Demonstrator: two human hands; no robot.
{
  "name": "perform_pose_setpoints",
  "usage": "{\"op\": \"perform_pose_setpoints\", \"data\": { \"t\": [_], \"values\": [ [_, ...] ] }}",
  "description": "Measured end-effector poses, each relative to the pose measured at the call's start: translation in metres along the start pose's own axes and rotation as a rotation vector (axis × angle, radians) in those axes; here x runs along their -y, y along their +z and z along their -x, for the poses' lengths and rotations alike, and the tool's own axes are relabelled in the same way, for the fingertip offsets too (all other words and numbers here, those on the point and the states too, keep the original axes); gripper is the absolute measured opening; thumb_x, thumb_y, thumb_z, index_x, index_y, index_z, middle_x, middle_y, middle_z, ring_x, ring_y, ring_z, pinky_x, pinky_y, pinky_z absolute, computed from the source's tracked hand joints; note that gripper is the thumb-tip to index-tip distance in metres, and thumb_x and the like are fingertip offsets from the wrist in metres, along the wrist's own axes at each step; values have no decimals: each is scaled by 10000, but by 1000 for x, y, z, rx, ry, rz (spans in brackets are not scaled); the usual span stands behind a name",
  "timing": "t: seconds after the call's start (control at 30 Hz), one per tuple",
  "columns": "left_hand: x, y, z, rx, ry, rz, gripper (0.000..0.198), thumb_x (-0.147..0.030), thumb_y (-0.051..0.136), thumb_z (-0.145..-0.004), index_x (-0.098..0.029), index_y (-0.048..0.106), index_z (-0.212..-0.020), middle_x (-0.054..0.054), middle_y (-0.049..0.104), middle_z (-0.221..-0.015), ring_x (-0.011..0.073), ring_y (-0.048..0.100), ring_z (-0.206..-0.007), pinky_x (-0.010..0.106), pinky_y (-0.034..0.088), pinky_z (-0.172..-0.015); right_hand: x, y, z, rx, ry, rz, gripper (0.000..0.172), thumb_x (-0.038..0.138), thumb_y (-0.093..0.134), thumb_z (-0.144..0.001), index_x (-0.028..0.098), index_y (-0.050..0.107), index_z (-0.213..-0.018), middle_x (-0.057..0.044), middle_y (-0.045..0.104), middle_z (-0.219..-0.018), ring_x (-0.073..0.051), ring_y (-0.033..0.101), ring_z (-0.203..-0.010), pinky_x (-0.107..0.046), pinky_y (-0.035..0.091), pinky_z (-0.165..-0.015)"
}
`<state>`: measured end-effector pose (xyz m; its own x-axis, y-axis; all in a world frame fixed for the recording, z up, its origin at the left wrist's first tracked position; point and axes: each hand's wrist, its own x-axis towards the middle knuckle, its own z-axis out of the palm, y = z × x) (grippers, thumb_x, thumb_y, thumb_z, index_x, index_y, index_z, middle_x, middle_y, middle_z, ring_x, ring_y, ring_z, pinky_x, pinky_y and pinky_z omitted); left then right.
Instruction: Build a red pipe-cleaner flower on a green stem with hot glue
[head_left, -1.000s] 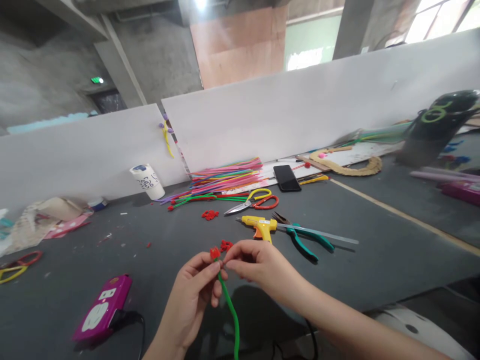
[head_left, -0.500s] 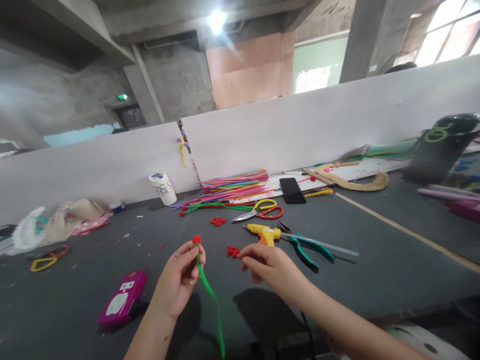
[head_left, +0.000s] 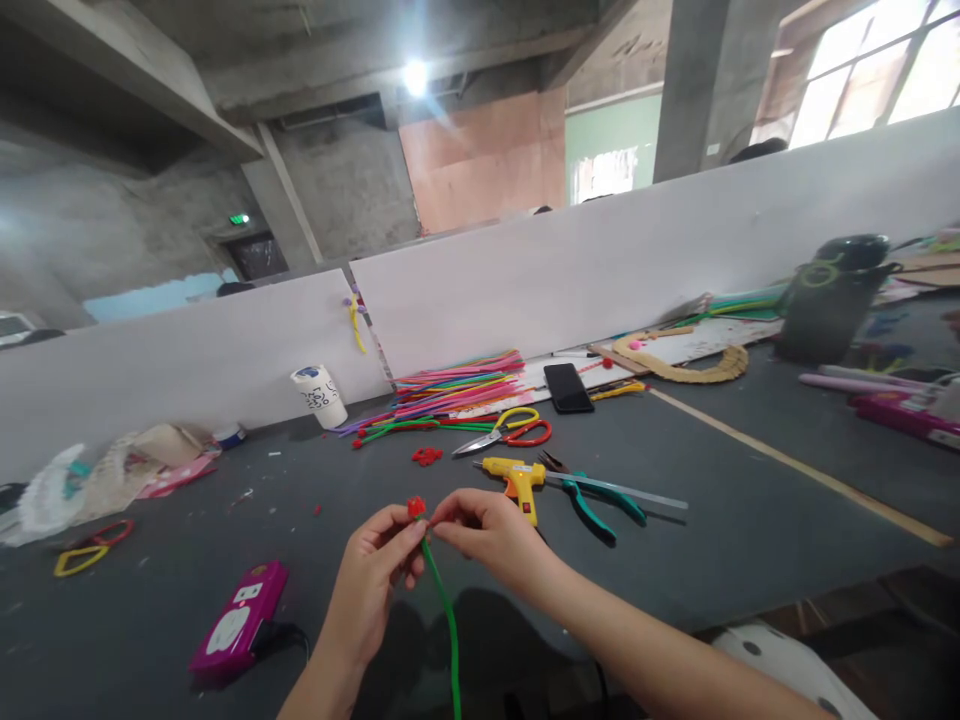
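Observation:
Between the thumb and fingers of my left hand is a green pipe cleaner, its lower end hanging toward the table's front edge. A small red fuzzy flower head tops it, just above the fingertips. My right hand is pinched close beside the flower head, its fingertips nearly meeting my left thumb. Whatever it pinches is too small to make out. Beyond my hands lies a small heap of red fuzzy pieces. A yellow glue gun with a clear glue stick rests behind my right hand.
Teal-handled pliers, scissors and a phone lie farther back. Bundled pipe cleaners rest against the white partition. A white cup stands left of them. At left are a magenta device and more scissors.
My right hand has moved left from beside a small clump of red pieces to the flower head. My left hand has shifted slightly right with the pipe cleaner. The view has turned a little.

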<state>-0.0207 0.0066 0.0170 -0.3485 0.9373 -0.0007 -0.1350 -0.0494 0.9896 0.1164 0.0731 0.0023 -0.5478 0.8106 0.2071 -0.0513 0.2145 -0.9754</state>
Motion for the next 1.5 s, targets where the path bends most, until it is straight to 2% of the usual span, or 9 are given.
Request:
{"op": "perform_pose_setpoints", "data": {
  "t": [0.27, 0.37, 0.47, 0.6, 0.77, 0.97, 1.03, 1.27, 1.5],
  "values": [
    [-14, -17, -22, -124, 51, 72, 232, -286, 815, -594, -153, 658, -701, -21, 670, -655, 37, 514, -447, 128, 378, -400, 6, -12, 16, 139, -158, 248, 235, 222, 517, -850, 207, 731, -949, 20, 612, -611, -119, 510, -522, -238, 436, -591],
    [-22, -23, -26, -104, 69, 26, 205, -269, 804, -616, -141, 654, -671, -10, 664, -600, 37, 477, -410, 136, 356, -377, 2, -20, 18, 103, -192, 328, 388, 82, 505, -784, 218, 692, -1096, -57, 708, -910, -200, 633, -865, -334, 460, -853],
    [-23, -15, -21, -33, 96, -42, 182, -254, 778, -660, -140, 642, -619, 12, 670, -589, 59, 498, -426, 157, 376, -390, 2, -25, 16, 10, -191, 380, 468, 10, 527, -676, 209, 691, -1067, -99, 561, -1316, -252, 451, -1255, -410, 299, -1069],
    [-20, 5, -8, 62, 145, -110, 165, -252, 756, -686, -149, 651, -611, 9, 661, -588, 80, 515, -439, 180, 400, -405, 1, -23, 11, 20, -85, 366, 187, 190, 499, -841, 172, 684, -866, -56, 695, -852, -182, 654, -819, -296, 504, -770],
    [-22, 13, 3, 111, 177, -134, 169, -306, 717, -743, -166, 654, -672, 0, 658, -592, 86, 530, -416, 175, 367, -364, 2, -26, 9, 59, 20, 432, 258, 200, 427, -898, 181, 616, -1072, 90, 456, -456, -100, 473, -401, -200, 381, -452],
    [-13, -2, 3, 105, 140, -84, 187, -332, 683, -795, -173, 613, -727, -3, 687, -597, 44, 482, -324, 145, 303, -329, 9, -35, 8, 178, 17, 668, 384, 114, 700, -724, 245, 658, -1083, -9, 681, -1008, -174, 623, -948, -264, 467, -828],
    [-10, -6, 2, 93, 124, -52, 167, -327, 680, -798, -169, 641, -763, -11, 671, -572, 48, 485, -323, 143, 307, -318, 6, -40, 4, 108, 120, 796, 121, 252, 602, -881, 192, 684, -946, -43, 684, -960, -193, 629, -932, -341, 477, -856],
    [-14, -10, 6, 117, 73, 64, 200, -339, 659, -806, -151, 715, -841, 43, 706, -658, 119, 614, -468, 200, 469, -411, -22, -61, -8, -67, 460, 1029, 289, 350, 557, -938, 178, 578, -1170, -84, 595, -1192, -208, 613, -994, -413, 521, -845],
    [-18, -16, 7, 164, 43, 112, 168, -302, 751, -727, -136, 736, -703, 54, 711, -659, 54, 528, -431, 135, 355, -372, -41, -74, -20, -141, 539, 852, 298, 329, 574, -930, 172, 571, -1183, -78, 588, -1203, -221, 609, -1011, -424, 523, -847]
  ]
}}
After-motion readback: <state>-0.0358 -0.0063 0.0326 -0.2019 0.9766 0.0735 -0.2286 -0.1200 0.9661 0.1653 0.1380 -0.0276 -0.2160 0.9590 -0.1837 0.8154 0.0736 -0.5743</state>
